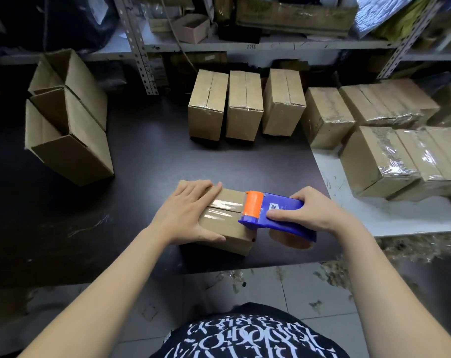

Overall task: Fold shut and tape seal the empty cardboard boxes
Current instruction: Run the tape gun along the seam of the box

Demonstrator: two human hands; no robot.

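The box on the dark table is held down by the flat left hand, the tape gun is gripped in the curled right hand, and the tape may be wrinkled if the box is let slip.

Lighting: dim and soft, from overhead; corners fell dark. Glare: pale sheen on the dark table, bright glints on the wrapped boxes. Distortion: shelf posts leaned at the edges. Right side slightly blurred.
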